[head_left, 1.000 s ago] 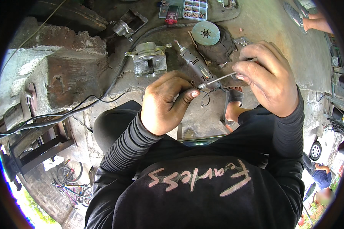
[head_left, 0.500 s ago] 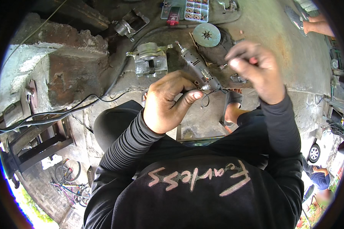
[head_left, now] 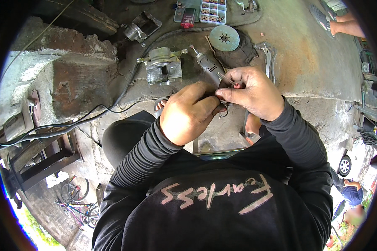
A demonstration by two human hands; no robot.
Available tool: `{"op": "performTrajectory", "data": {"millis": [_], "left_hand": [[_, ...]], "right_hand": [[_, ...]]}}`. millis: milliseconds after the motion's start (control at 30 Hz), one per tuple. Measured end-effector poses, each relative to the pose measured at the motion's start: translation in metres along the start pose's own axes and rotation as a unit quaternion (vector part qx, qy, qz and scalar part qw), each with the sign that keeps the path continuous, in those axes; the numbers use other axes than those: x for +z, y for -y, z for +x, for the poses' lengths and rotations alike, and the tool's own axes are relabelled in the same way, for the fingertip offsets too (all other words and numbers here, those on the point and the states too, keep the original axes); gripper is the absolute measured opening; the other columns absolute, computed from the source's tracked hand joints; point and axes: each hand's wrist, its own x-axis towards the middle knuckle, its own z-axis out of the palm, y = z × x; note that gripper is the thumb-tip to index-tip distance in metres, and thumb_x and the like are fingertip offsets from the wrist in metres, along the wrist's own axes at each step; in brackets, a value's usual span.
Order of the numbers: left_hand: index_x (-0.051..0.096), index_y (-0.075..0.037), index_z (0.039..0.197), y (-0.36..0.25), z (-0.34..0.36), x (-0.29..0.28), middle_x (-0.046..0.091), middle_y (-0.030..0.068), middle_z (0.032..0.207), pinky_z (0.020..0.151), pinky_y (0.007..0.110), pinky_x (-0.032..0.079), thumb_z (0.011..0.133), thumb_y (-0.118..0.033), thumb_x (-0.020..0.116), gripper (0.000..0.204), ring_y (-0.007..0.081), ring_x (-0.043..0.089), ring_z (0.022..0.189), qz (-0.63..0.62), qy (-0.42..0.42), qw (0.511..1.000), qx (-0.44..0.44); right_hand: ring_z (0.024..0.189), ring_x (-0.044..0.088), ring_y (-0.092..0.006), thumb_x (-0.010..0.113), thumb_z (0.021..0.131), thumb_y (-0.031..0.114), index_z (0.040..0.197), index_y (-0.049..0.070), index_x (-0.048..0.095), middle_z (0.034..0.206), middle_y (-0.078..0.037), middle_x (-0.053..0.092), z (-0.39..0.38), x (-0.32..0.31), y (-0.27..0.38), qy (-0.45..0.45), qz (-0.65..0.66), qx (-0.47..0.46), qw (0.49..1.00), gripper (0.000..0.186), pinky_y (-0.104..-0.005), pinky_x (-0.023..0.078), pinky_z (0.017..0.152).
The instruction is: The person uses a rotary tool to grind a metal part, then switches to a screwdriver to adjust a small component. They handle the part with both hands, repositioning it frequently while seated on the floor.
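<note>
My left hand (head_left: pixel 188 108) is closed around something small that its fingers hide. Its fingertips meet those of my right hand (head_left: pixel 251 92), which grips a thin metal tool (head_left: pixel 225 77) with a red end (head_left: pixel 237 85). Beyond them lies a grey rotary tool (head_left: pixel 206 62), partly covered by both hands. Left of it sits a metal caliper housing (head_left: pixel 163 65). A pale green disc (head_left: pixel 224 38) rests on dark cloth (head_left: pixel 243 56), with metal parts (head_left: pixel 268 58) to its right.
A second caliper part (head_left: pixel 142 27), a compartment box (head_left: pixel 213 10) and a red pack (head_left: pixel 188 17) lie farther back. Hose and cables (head_left: pixel 50 135) cross the left, beside a rough concrete block (head_left: pixel 81 83). Someone's feet (head_left: pixel 326 23) stand upper right; another person (head_left: pixel 349 194) is lower right.
My right hand has moved left and down to meet my left hand, the thin tool now angled up-left. My left hand has turned, its fingers curling over what was a small visible metal piece.
</note>
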Motion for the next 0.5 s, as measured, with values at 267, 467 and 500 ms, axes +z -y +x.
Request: {"op": "performTrajectory", "data": {"millis": [267, 467, 500], "left_hand": [[0.063, 0.000, 0.082, -0.003, 0.002, 0.002, 0.061, 0.0123, 0.088, 0.064, 0.033, 0.050, 0.070, -0.003, 0.074, 0.016, 0.0263, 0.062, 0.073, -0.005, -0.040, 0.998, -0.048], [0.060, 0.002, 0.080, -0.002, 0.003, -0.002, 0.061, 0.0107, 0.078, 0.061, 0.029, 0.047, 0.077, -0.001, 0.070, 0.010, 0.0221, 0.060, 0.068, -0.082, -0.070, 0.989, -0.098], [0.060, 0.003, 0.080, -0.002, 0.003, -0.003, 0.061, 0.0108, 0.079, 0.061, 0.029, 0.047, 0.078, -0.001, 0.070, 0.010, 0.0221, 0.060, 0.068, -0.088, -0.070, 0.989, -0.096]], "right_hand": [[0.054, 0.042, -0.0018, 0.068, 0.080, 0.009, 0.081, 0.000, 0.066, 0.062, 0.004, 0.053, -0.004, -0.010, 0.007, -0.035, 0.043, -0.026, 0.998, 0.010, -0.0203, 0.036, 0.049], [0.062, 0.040, -0.0004, 0.067, 0.079, 0.007, 0.087, 0.002, 0.067, 0.067, 0.007, 0.055, -0.011, -0.023, 0.017, -0.027, 0.064, -0.079, 0.994, 0.009, -0.0169, 0.035, 0.057], [0.063, 0.039, -0.0006, 0.068, 0.079, 0.007, 0.087, 0.003, 0.067, 0.067, 0.007, 0.055, -0.012, -0.022, 0.017, -0.028, 0.061, -0.076, 0.995, 0.009, -0.0168, 0.035, 0.058]]}}
